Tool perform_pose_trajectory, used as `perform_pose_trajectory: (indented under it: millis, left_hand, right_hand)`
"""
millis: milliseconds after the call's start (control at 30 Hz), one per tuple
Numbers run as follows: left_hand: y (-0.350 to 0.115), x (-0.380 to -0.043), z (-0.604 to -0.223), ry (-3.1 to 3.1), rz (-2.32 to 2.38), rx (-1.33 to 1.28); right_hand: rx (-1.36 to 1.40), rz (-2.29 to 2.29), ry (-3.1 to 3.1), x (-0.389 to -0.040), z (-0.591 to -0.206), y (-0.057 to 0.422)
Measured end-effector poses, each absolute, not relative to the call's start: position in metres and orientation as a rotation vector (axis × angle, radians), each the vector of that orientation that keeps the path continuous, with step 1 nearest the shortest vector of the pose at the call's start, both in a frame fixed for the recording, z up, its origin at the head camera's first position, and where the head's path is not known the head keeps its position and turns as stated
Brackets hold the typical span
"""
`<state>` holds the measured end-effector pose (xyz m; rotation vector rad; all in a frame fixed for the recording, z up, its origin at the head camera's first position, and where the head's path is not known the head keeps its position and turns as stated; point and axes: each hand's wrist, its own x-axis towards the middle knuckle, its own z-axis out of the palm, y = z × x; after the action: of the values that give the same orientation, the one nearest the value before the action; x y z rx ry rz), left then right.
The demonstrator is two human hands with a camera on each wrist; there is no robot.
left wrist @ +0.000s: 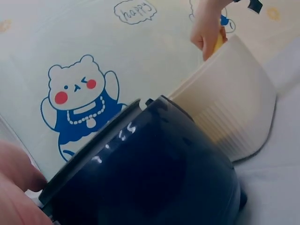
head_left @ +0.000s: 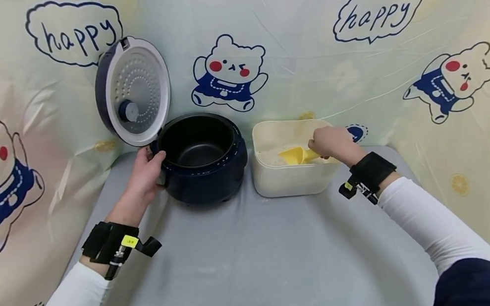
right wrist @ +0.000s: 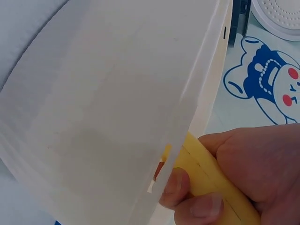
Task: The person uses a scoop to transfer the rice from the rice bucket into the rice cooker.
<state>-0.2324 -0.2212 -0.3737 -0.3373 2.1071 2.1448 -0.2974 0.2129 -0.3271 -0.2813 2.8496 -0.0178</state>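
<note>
A dark blue rice cooker (head_left: 205, 184) stands with its lid (head_left: 137, 89) raised on the left, and its black inner pot (head_left: 202, 152) shows from above. My left hand (head_left: 143, 178) grips the cooker's left side close to the hinge, the thumb at the rim. To the right is a cream container (head_left: 293, 182) holding pale grains (head_left: 269, 156) that look like rice. Over its right rim my right hand (head_left: 334, 141) reaches in, fingers curled round the handle of a yellow scoop (head_left: 293, 156). The right wrist view shows the scoop handle (right wrist: 211, 173) between thumb and fingers, beside the container wall.
Grey cloth covers the table (head_left: 246, 252) in front of the cooker and container. Behind them hangs a pale curtain (head_left: 299, 67) printed with bears and the word happy. The raised lid leans back toward this curtain.
</note>
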Motion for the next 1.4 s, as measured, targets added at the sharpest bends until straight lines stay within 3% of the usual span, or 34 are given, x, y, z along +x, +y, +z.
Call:
perform_pose_trajectory:
  millis: [800, 1400]
  left_hand:
    - [-0.228, -0.238, -0.38, 2.115, 2.096, -0.347]
    - [-0.23, -0.237, -0.379, 2.175, 2.081, -0.297]
  right_hand:
    - [-0.214, -0.309, 2.677, -0.299, -0.338, 0.22]
    - [-0.216, -0.574, 2.628, -0.295, -0.322, 0.252]
